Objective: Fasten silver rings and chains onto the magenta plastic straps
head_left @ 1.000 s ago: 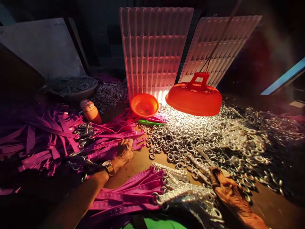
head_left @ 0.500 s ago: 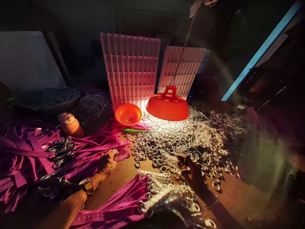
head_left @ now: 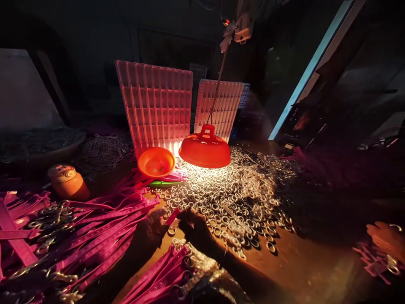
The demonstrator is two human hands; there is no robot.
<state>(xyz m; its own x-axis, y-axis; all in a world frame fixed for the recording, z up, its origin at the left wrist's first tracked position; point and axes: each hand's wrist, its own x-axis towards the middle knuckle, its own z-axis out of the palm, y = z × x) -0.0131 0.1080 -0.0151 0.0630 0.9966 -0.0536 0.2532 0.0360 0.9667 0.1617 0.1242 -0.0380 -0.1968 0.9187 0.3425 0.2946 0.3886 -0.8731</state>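
My left hand (head_left: 150, 231) pinches a pink strap (head_left: 172, 216), whose end sticks out past the fingertips. Close against that end is my right hand (head_left: 196, 230), its fingers closed; a small bright spot shows there, but what they hold is hidden in shadow. Pink straps (head_left: 107, 230) with metal clasps spread beside my left hand. Beyond my right hand lies a heap of silver metal rings (head_left: 218, 207). Below both hands rests a bundle of pink straps (head_left: 152, 276) with rings and pale braided-looking metal pieces (head_left: 202, 259) at its ends.
A red lamp shade (head_left: 205, 150) hangs low over the rings. Behind stand two ribbed plastic trays (head_left: 158, 97) (head_left: 218, 101). An orange bowl (head_left: 156, 162) and an orange bottle (head_left: 69, 183) are at left. Another person's hand (head_left: 384, 238) is at far right by pink straps.
My right hand has moved left from the rings, and my left hand has come right with a strap end; they now meet. The view has shifted right, bringing another person's hand in.
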